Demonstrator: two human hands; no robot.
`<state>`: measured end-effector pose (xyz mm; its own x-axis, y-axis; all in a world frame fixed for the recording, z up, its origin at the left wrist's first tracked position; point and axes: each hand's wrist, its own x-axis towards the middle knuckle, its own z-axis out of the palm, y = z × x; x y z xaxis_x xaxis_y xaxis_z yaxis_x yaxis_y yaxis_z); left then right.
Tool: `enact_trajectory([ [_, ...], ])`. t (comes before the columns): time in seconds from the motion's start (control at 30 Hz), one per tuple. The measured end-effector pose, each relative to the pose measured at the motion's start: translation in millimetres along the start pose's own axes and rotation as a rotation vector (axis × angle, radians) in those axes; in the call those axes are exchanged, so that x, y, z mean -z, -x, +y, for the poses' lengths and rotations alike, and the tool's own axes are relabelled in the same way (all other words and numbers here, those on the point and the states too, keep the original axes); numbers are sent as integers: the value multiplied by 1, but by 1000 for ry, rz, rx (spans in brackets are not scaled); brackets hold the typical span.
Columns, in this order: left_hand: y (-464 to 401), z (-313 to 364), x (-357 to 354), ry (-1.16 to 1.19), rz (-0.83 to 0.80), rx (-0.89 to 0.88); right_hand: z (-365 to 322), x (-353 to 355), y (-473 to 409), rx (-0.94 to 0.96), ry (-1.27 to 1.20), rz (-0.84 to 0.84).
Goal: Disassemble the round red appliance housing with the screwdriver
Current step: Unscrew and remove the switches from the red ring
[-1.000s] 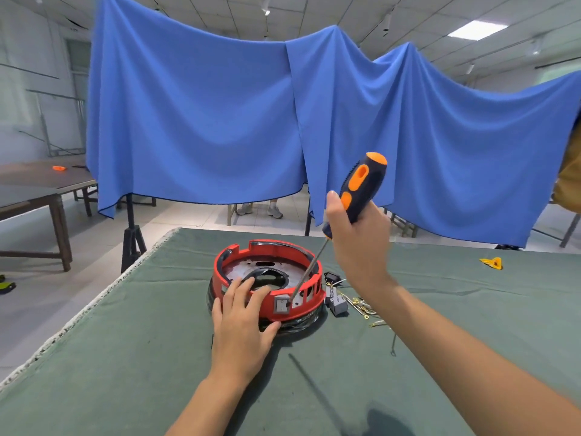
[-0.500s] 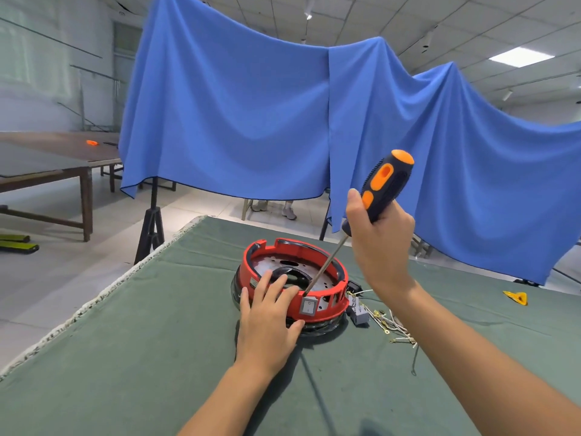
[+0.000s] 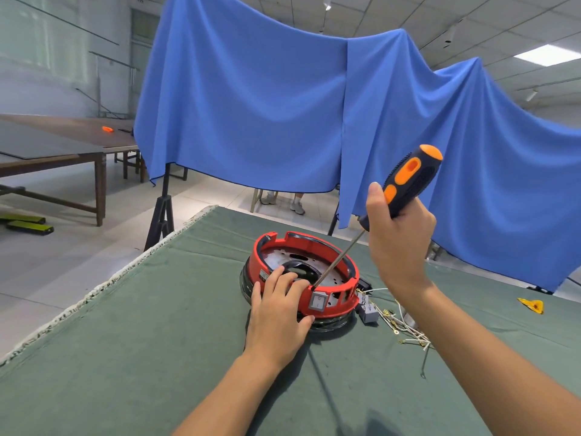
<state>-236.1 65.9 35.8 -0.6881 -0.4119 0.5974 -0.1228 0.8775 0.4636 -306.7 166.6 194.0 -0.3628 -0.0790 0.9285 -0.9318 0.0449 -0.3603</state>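
The round red appliance housing sits upside down on the green table cloth, with a metal plate and a black centre part inside its ring. My left hand grips its near rim, fingers over the edge and thumb against the outer wall beside a grey rocker switch. My right hand holds a black and orange screwdriver tilted up to the right. Its shaft runs down to the inside of the near rim, just above the switch.
Loose white wires with brass terminals and a small grey block lie right of the housing. A yellow scrap lies far right. The table's left edge drops to the floor. A blue drape hangs behind on a stand.
The view has swung left, so the housing and both hands sit further right in the frame. My hands keep the same hold; the screwdriver tip stays at the near rim.
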Motion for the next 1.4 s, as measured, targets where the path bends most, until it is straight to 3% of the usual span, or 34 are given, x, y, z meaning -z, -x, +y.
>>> enact_trajectory([
  [0.43, -1, 1, 2, 24, -5, 15, 4, 0, 1, -12, 25, 27],
  [0.7, -1, 4, 2, 14, -2, 4, 14, -21, -10, -138, 209, -136],
  [0.87, -2, 6, -2, 50, 36, 7, 26, -43, -6, -121, 302, -223],
  [1.1, -5, 4, -4, 10, 50, 5, 23, -51, -10, -69, 249, -287],
  [1.4, -1, 7, -3, 11, 81, 5, 7, -60, -4, 112, 276, -401],
])
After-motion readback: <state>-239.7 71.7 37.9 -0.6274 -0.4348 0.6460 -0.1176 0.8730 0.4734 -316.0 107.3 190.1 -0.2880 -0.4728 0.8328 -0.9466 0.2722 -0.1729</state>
